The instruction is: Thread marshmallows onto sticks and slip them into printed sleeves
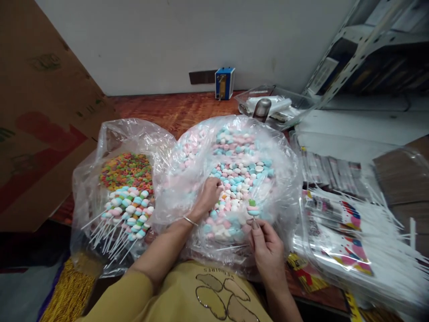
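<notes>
My right hand (266,241) pinches the white stick of a marshmallow skewer (253,211), held upright. A green gummy sits on top of its pink, white and blue pieces. Curled fingers of my left hand (210,193) reach into the open clear bag of pastel marshmallows (237,176); their tips are partly hidden, so I cannot make out what they grip. To the left, a pile of finished marshmallow skewers (130,210) lies with white sticks pointing towards me. Behind the pile, small coloured gummies (127,172) fill another clear bag (114,129).
On the right, a clear plastic bin (308,259) holds white sticks (378,241) and printed packets (345,255). A cardboard box (40,112) stands at the left. Along the wall are a blue box (225,83) and a clear tray (298,118). A metal shelf (351,53) rises at right.
</notes>
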`<action>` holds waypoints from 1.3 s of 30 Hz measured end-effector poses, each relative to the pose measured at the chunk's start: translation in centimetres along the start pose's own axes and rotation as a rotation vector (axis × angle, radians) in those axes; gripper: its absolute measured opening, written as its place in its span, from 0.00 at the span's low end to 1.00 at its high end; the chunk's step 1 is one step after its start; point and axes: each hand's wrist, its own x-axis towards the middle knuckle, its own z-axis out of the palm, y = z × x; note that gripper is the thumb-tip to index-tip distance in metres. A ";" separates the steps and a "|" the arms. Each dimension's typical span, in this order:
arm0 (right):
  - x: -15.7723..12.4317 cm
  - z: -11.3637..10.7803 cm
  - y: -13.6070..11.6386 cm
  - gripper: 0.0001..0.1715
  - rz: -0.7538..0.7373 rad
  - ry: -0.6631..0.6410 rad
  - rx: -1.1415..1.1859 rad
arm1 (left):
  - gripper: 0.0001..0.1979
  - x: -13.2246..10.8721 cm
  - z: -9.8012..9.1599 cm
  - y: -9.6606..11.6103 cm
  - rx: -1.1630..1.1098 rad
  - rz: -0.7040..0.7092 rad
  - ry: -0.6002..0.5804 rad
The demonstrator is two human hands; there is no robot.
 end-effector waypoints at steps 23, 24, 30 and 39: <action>0.5 0.4 0.2 0.20 0.069 -0.035 0.093 | 0.06 4.3 2.1 0.5 -0.334 -0.141 -0.039; 0.5 0.5 0.3 0.20 0.066 -0.044 0.089 | 0.05 4.2 2.1 0.6 -0.317 -0.116 -0.012; 0.4 0.1 0.2 0.20 0.064 -0.033 0.067 | 0.10 3.4 1.4 1.0 -0.208 0.086 -0.057; 0.6 0.5 -0.5 0.21 0.046 -0.087 0.064 | 0.12 3.7 0.9 0.8 -0.281 0.010 -0.166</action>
